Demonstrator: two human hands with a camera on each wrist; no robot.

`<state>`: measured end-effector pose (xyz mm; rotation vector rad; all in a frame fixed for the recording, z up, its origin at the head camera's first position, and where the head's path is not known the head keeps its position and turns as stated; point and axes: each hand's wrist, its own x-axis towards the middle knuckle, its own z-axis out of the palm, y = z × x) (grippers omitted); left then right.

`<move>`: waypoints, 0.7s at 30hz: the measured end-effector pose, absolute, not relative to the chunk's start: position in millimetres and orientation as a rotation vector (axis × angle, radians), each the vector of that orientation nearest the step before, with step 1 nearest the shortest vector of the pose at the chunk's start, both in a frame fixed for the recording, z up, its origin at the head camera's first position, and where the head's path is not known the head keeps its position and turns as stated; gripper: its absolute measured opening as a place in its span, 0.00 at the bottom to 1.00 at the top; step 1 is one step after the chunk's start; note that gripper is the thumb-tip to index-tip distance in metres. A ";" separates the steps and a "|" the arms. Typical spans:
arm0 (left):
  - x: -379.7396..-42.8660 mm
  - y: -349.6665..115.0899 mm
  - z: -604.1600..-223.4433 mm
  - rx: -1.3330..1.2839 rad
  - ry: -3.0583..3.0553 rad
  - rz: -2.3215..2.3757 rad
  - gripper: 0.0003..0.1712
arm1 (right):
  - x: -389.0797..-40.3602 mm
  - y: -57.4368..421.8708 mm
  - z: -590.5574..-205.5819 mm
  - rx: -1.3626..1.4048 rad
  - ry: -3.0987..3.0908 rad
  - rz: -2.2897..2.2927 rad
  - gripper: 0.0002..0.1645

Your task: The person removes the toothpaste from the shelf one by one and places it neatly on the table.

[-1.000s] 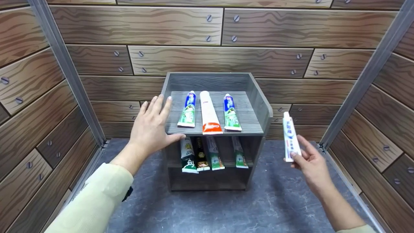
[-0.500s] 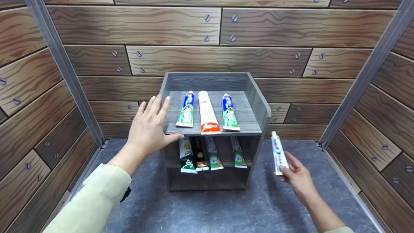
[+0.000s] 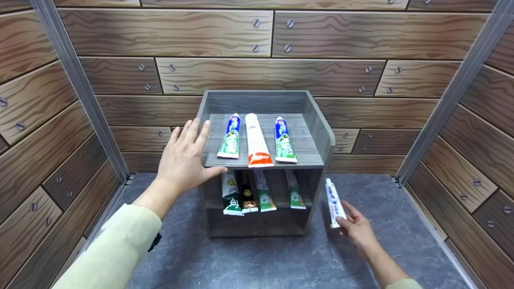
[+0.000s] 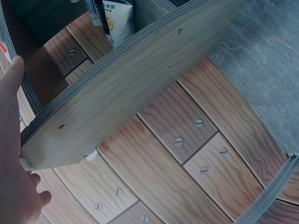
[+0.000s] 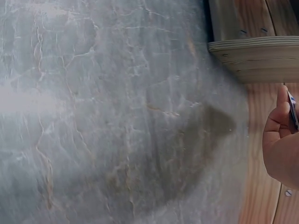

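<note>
My right hand (image 3: 355, 228) pinches a white toothpaste tube (image 3: 334, 204) with blue print near its flat end, cap pointing up, just right of the grey wooden shelf unit (image 3: 327, 150). In the right wrist view only the tube's edge (image 5: 293, 109) shows beside the thumb. My left hand (image 3: 182, 154) rests at the unit's front left corner, fingers straight and spread, thumb along the top board's front edge. On the top board lie two blue-green toothpaste tubes (image 3: 230, 136) with a white-and-red toothpaste tube (image 3: 257, 138) between them.
The middle shelf holds several more tubes, including a dark green one (image 3: 232, 200) at left and a green-white one (image 3: 296, 190) at right, their ends jutting past the front. Wood-patterned walls (image 3: 453, 172) enclose the grey marbled floor (image 3: 257, 265).
My right hand has carried the white tube left and downward, closer to the unit's right side. The left hand stays at the left corner, and the view has shifted slightly.
</note>
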<state>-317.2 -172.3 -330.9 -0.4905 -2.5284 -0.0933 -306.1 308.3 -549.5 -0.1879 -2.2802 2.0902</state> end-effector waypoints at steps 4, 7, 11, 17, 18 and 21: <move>-316.5 -172.4 -330.9 -0.490 -2.529 -0.096 0.72 | -310.5 304.2 -559.9 -0.198 -2.323 2.061 0.39; -316.6 -172.1 -331.2 -0.490 -2.529 -0.091 0.72 | -313.6 301.0 -568.7 -0.204 -2.323 2.048 0.39; -316.8 -171.7 -331.8 -0.493 -2.528 -0.080 0.72 | -315.2 297.2 -579.9 -0.214 -2.288 2.056 0.39; -316.3 -172.1 -331.5 -0.495 -2.532 -0.078 0.72 | -311.8 292.9 -591.9 -0.293 -2.308 2.075 0.39; -316.3 -172.2 -331.3 -0.496 -2.531 -0.080 0.72 | -311.1 292.2 -593.6 -0.307 -2.318 2.072 0.39; -315.9 -172.6 -330.6 -0.495 -2.531 -0.087 0.73 | -309.2 289.8 -598.8 -0.321 -2.329 2.085 0.40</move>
